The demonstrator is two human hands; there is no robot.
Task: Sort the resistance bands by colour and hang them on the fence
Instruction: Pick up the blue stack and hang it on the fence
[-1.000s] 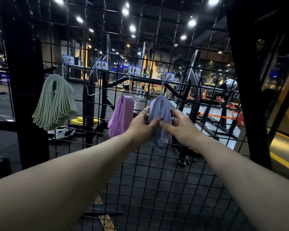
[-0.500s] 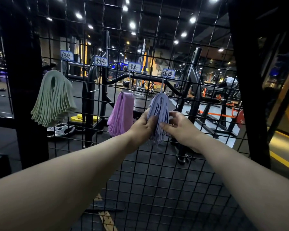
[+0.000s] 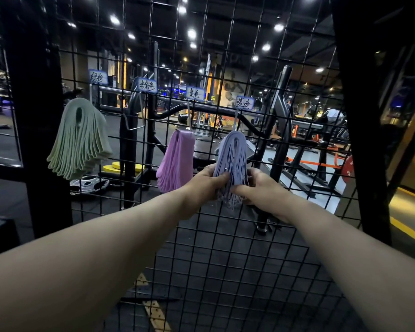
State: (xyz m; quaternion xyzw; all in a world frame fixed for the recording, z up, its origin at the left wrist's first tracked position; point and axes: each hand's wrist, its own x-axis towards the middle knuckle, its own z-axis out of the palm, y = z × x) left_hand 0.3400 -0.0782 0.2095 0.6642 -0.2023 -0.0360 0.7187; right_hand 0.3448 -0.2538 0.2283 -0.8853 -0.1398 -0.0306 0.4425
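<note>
Fingers (image 3: 219, 179) of the left hand (image 3: 203, 185) are curled round the lower part of the blue bands (image 3: 231, 156), thumb across the front and the rest tucked behind, just right of the frame's centre. Across from it the right hand (image 3: 261, 192) pinches the loose ends of the same bundle from the right side, thumb tip on the front strands and the other fingers bent behind them. Both forearms reach up from the bottom corners of the frame. The blue bands hang doubled over a hook on the black wire fence (image 3: 225, 248), their ends fanning out just below the two hands. Just to the left, near the left hand, the purple bands (image 3: 176, 161) hang as a flat folded bundle from their own hook. Well apart at the left of the frame, the green bands (image 3: 79, 137) hang as a wide, splayed bunch beside a thick black post (image 3: 37, 116). Four small blue labels (image 3: 195, 93) with handwritten characters sit in a row on the mesh above the bundles, stepping down from left to right. A metal hook (image 3: 135, 121) hangs under the second label. Behind the mesh, yellow weight plates (image 3: 120, 167) lie on the gym floor.
</note>
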